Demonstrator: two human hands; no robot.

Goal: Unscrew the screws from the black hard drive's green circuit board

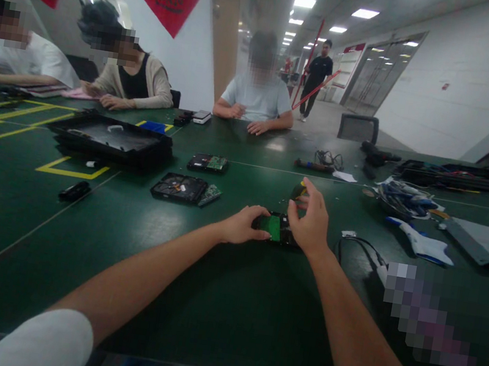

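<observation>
A hard drive [273,228] with a green circuit board facing up lies on the green table in front of me. My left hand [242,225] grips its left end between thumb and fingers. Above its right end, my right hand [313,218] is closed around the yellow-and-black handle of a screwdriver [297,191]. The screwdriver's tip is hidden behind my hand, so I cannot tell whether it touches a screw. To the left lie a second hard drive [179,187] and, against it, a loose circuit board [210,195]. A third drive [208,163] sits farther back.
A large black plastic housing [112,140] stands at left, near a small black object [75,191]. To the right are a cable bundle [402,199], a blue-and-white piece [425,242], a grey metal box [488,243] and a black cable [362,242]. Several people are across the table.
</observation>
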